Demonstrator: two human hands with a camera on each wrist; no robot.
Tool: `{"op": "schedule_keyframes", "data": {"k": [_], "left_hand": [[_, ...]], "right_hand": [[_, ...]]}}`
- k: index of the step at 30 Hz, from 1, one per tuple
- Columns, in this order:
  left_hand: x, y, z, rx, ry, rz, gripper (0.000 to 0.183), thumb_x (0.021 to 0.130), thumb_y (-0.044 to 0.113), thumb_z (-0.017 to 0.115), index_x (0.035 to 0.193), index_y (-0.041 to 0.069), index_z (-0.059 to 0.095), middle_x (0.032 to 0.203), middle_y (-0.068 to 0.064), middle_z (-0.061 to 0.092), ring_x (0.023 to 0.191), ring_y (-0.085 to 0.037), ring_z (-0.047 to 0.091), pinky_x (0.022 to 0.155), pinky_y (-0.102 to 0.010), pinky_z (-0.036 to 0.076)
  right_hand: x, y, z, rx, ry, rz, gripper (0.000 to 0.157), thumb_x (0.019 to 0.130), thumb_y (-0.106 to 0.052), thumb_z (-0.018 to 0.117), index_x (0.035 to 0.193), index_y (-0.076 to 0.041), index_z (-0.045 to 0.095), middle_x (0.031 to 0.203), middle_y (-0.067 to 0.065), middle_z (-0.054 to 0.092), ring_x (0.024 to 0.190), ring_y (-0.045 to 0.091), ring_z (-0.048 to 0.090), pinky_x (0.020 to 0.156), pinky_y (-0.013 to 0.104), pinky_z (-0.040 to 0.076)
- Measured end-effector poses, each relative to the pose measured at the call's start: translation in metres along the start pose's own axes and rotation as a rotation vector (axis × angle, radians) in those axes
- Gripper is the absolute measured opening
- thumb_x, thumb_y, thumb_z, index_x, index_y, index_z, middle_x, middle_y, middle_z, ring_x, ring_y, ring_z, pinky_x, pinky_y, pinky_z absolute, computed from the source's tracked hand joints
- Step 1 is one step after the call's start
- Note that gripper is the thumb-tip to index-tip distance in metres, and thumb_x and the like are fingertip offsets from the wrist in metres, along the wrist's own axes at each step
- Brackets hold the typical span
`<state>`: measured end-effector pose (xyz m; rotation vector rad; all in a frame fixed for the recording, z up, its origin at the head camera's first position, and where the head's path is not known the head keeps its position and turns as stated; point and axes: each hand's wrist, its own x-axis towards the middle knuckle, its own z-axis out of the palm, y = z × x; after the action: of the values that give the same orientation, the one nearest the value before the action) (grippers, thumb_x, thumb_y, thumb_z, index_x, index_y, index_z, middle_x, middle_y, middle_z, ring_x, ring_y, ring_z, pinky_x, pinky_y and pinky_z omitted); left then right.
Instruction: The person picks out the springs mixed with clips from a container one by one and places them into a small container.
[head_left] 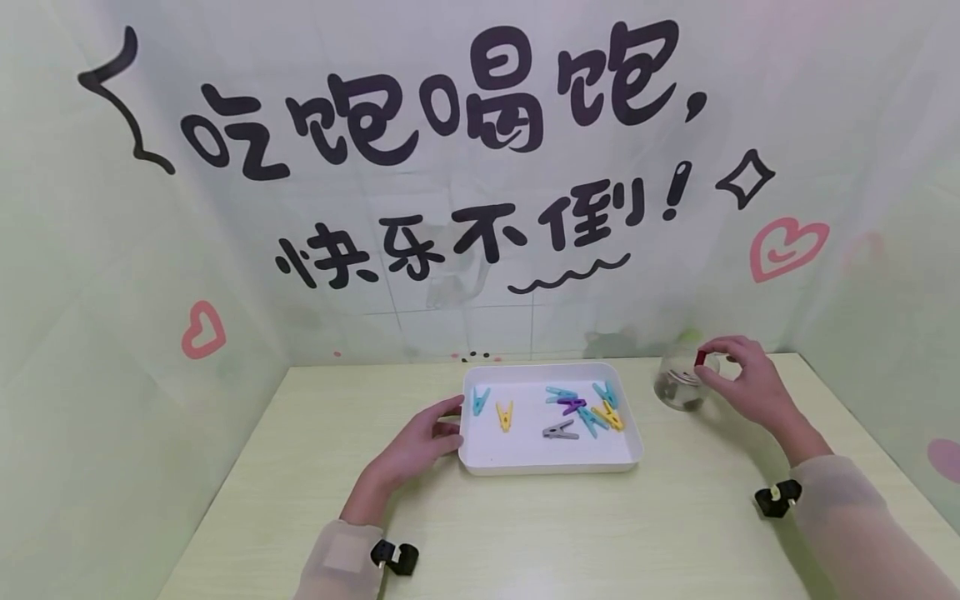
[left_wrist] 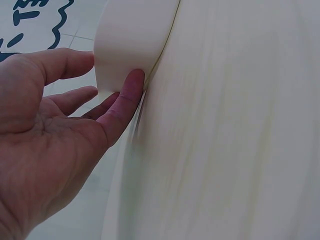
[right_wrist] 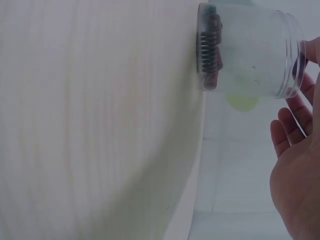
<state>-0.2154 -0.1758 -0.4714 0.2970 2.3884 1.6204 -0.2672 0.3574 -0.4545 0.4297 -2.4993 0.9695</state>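
Near the back right of the table, my right hand [head_left: 750, 383] pinches a small dark red piece [head_left: 701, 358] between thumb and fingertips, at the mouth of a clear jar [right_wrist: 255, 50]. The jar stands upright. Dark ribbed and reddish-brown things [right_wrist: 211, 47] lie at its bottom; their kind is unclear. My left hand [head_left: 416, 442] touches the left wall of a white tray [head_left: 517, 462], fingers fairly straight, one fingertip at its lower edge. In the tray lie several clothespins: a yellow one [head_left: 505, 417], a grey one [head_left: 561, 431], a purple one [head_left: 572, 405], and blue ones [head_left: 480, 402].
The pale wooden table [head_left: 525, 533] meets a back wall sheet [head_left: 465, 333] with black lettering and hearts. Side sheets [head_left: 150, 417] close it in left and right. Each sleeve carries a small black wrist camera [head_left: 393, 557].
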Motion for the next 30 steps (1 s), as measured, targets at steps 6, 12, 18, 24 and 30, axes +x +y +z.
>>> {"op": "schedule_keyframes", "data": {"k": [6, 12, 18, 24, 30], "left_hand": [[-0.0004, -0.0004, 0.0002, 0.009, -0.002, 0.002, 0.064, 0.102, 0.002, 0.065, 0.162, 0.005, 0.042, 0.155, -0.015, 0.052, 0.124, -0.029, 0.060, 0.103, -0.042, 0.055], [-0.0003, -0.0009, 0.0000, 0.010, -0.006, 0.009, 0.064, 0.102, 0.002, 0.065, 0.162, 0.003, 0.041, 0.154, -0.015, 0.052, 0.124, -0.029, 0.060, 0.103, -0.042, 0.055], [-0.0004, 0.0000, 0.0001, 0.006, -0.005, 0.008, 0.064, 0.102, 0.001, 0.065, 0.162, 0.003, 0.041, 0.155, -0.016, 0.052, 0.124, -0.030, 0.060, 0.102, -0.042, 0.055], [0.0006, 0.0013, -0.0001, 0.008, 0.007, 0.001, 0.064, 0.102, 0.001, 0.065, 0.161, 0.004, 0.042, 0.154, -0.016, 0.052, 0.124, -0.029, 0.060, 0.103, -0.042, 0.055], [0.0016, -0.0002, -0.0017, 0.023, 0.014, 0.002, 0.064, 0.102, 0.002, 0.066, 0.161, 0.004, 0.043, 0.154, -0.015, 0.053, 0.123, -0.028, 0.061, 0.103, -0.043, 0.055]], "right_hand": [[-0.0020, 0.0020, 0.0007, 0.005, 0.002, 0.009, 0.018, 0.095, -0.007, 0.078, 0.110, 0.000, 0.072, 0.122, 0.020, 0.064, 0.120, 0.034, 0.049, 0.090, 0.034, 0.041], [-0.0037, 0.0025, 0.0005, 0.022, -0.004, 0.016, 0.029, 0.098, -0.010, 0.075, 0.122, 0.003, 0.069, 0.130, 0.025, 0.060, 0.124, 0.041, 0.049, 0.091, 0.027, 0.039], [-0.0063, -0.0005, -0.0017, 0.060, -0.026, 0.053, 0.061, 0.103, -0.018, 0.070, 0.153, 0.007, 0.046, 0.149, 0.031, 0.047, 0.134, 0.048, 0.042, 0.093, 0.010, 0.030], [-0.0056, -0.0010, -0.0004, 0.076, -0.015, 0.043, 0.064, 0.103, -0.018, 0.070, 0.155, 0.007, 0.043, 0.151, 0.031, 0.046, 0.135, 0.047, 0.040, 0.095, 0.010, 0.029], [-0.0059, -0.0007, 0.0004, 0.066, -0.019, 0.034, 0.065, 0.102, -0.018, 0.070, 0.154, 0.008, 0.044, 0.150, 0.032, 0.046, 0.136, 0.050, 0.039, 0.105, 0.039, 0.039]]}}
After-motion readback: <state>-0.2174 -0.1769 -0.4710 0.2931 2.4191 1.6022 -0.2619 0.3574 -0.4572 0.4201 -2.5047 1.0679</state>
